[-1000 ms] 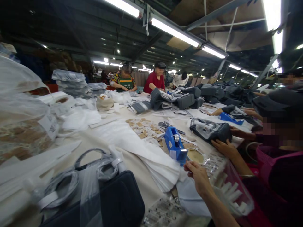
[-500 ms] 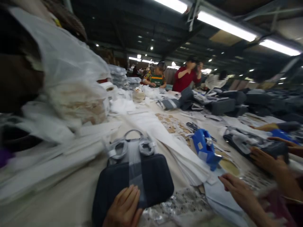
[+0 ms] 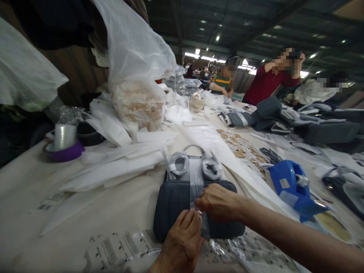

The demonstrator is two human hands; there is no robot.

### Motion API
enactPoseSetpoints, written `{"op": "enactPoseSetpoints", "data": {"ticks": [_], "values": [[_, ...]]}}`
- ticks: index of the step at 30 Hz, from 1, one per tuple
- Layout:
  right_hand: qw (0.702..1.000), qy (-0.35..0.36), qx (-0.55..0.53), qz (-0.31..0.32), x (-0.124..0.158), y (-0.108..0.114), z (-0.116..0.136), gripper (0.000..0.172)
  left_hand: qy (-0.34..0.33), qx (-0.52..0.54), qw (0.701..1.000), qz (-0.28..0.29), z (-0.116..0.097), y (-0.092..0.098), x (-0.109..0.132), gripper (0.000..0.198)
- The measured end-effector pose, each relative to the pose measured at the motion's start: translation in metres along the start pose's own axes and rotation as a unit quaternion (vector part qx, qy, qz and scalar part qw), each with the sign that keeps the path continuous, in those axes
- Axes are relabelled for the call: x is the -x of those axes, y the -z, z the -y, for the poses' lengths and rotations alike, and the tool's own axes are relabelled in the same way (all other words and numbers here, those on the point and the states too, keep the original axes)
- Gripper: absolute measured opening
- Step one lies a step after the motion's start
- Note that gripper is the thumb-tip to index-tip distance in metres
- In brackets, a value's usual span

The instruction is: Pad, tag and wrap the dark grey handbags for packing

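Observation:
A dark grey bag lies flat on the table in front of me, its wrapped handles pointing away. A strip of clear tape runs down its middle. My left hand rests fingers-flat on the bag's near edge, beside the tape. My right hand reaches in from the right with its fingers pinched together on the tape strip over the bag.
A blue tape dispenser sits to the right. White sheets, a big plastic bag, a tape roll on a purple dish lie left. Sticker sheets lie at the near edge. Other people work at the far end among grey bags.
The view has swung left and down onto the grey bag. My left hand came onto its near edge, and my right hand moved from beside the dispenser to the tape on the bag.

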State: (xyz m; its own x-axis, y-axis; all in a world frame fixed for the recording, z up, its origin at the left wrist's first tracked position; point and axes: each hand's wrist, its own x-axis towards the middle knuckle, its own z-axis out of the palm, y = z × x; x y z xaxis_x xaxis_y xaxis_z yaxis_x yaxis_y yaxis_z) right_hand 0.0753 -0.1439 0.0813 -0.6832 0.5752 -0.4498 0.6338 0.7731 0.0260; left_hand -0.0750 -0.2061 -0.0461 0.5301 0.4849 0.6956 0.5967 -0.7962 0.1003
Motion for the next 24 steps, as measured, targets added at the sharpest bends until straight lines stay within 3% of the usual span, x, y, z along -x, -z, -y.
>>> {"op": "enactPoseSetpoints", "data": {"ticks": [3,6,7,10,12,14,17,19,21,24], "values": [[1.000,-0.003,0.012,0.004,-0.019,-0.005,-0.007,0.016,0.013,0.005,1.000,-0.021,0.000,-0.009,0.005,0.032],[0.999,-0.036,0.000,0.012,-0.030,-0.003,-0.016,0.006,0.008,0.002,1.000,-0.025,0.001,-0.015,0.008,0.030],[0.998,-0.056,-0.003,0.007,-0.033,-0.001,-0.021,0.009,0.005,0.002,1.000,-0.026,0.001,-0.016,0.008,0.029],[0.991,-0.130,-0.006,-0.032,-0.035,0.004,-0.034,0.043,-0.007,0.012,1.000,-0.026,0.002,-0.017,0.008,0.028],[0.984,-0.167,0.001,-0.064,-0.028,-0.001,-0.036,0.040,-0.007,0.019,0.999,-0.029,0.002,-0.016,0.008,0.028],[0.977,-0.175,-0.002,-0.122,-0.015,-0.016,-0.027,0.013,-0.001,0.013,1.000,-0.028,0.002,-0.015,0.007,0.028],[0.944,-0.106,-0.078,-0.304,0.005,-0.057,0.001,0.026,0.003,0.002,1.000,-0.020,0.002,-0.014,0.007,0.029],[0.913,-0.057,-0.116,-0.387,0.015,-0.085,0.021,0.032,-0.003,0.002,1.000,-0.019,0.002,-0.013,0.007,0.030],[0.901,-0.054,-0.111,-0.416,0.019,-0.106,0.036,0.039,-0.010,-0.005,1.000,-0.019,0.004,-0.010,0.008,0.031],[0.912,-0.073,-0.091,-0.393,0.017,-0.120,0.050,0.040,-0.008,-0.041,0.999,-0.027,0.008,-0.007,0.011,0.030]]}}
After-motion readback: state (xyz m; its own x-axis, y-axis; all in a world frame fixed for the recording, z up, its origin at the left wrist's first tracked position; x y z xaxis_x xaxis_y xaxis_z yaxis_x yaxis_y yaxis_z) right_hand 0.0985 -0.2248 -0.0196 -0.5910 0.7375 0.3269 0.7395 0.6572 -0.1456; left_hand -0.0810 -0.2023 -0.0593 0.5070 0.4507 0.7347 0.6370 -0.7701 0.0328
